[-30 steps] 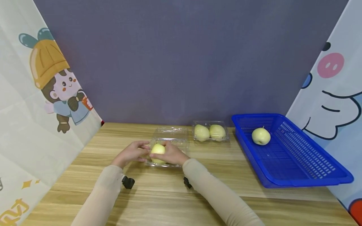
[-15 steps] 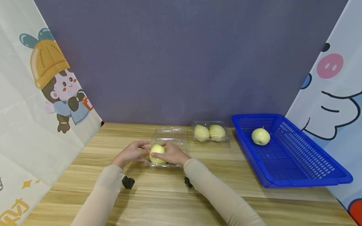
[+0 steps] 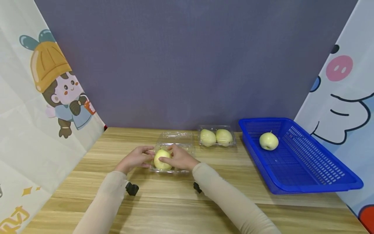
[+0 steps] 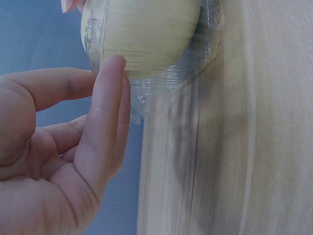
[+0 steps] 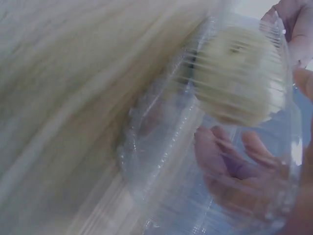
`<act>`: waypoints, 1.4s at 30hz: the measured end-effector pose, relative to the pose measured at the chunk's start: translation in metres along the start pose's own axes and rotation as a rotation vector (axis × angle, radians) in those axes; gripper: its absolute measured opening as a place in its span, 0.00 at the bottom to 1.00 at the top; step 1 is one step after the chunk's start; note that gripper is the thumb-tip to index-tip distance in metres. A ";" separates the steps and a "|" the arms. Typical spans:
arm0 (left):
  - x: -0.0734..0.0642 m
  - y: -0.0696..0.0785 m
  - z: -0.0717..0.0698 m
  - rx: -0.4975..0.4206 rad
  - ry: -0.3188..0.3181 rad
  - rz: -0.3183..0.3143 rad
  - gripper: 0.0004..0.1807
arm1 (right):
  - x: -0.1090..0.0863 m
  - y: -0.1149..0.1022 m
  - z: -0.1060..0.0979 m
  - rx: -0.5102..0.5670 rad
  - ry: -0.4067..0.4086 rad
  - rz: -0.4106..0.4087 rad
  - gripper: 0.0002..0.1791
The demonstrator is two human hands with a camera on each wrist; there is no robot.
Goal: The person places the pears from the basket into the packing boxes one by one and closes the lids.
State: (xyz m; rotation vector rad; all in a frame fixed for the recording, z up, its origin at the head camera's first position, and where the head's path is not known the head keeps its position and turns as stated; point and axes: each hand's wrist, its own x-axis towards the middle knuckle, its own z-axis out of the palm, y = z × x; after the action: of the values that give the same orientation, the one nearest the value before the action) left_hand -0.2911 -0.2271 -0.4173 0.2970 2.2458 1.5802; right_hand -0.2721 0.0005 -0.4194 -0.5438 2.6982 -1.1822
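Observation:
A pale yellow apple (image 3: 162,159) sits in the left half of a clear plastic clamshell box (image 3: 187,170), its lid (image 3: 176,137) tipped back. My left hand (image 3: 138,159) touches the box's left end with extended fingers; in the left wrist view the fingertips (image 4: 115,62) meet the wall by the rim. My right hand (image 3: 181,158) is at the apple's right side, inside the box, its thumb overlapping the fruit in the head view. Through the plastic, the right wrist view shows the fingers (image 5: 208,147) bent loosely beside the apple (image 5: 237,81), a gap between.
Another clear box (image 3: 217,143) at the back holds two apples (image 3: 208,137). On the right stands a blue plastic basket (image 3: 263,172) with one apple (image 3: 268,141) inside. A grey panel (image 3: 187,65) rises behind the wooden table (image 3: 163,208).
The apple has shifted slightly left in the box. My right hand has slid a little to the right, its thumb drawing back across the fruit. My left hand has stayed put.

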 end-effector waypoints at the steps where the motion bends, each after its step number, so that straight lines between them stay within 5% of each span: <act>1: 0.000 0.000 0.000 0.001 0.000 0.000 0.31 | 0.000 0.000 -0.001 -0.009 0.003 -0.006 0.39; 19: 0.001 0.000 0.001 0.000 0.004 -0.009 0.31 | -0.017 -0.002 -0.030 -0.153 -0.041 -0.084 0.27; 42: -0.001 0.001 0.002 0.009 0.016 -0.007 0.31 | -0.030 0.010 -0.071 -0.203 0.027 -0.135 0.21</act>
State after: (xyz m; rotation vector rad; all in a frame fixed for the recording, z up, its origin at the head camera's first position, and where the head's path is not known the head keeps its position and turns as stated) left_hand -0.2894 -0.2255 -0.4171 0.2792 2.2640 1.5744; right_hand -0.2662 0.0670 -0.3792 -0.7544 2.8628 -0.9552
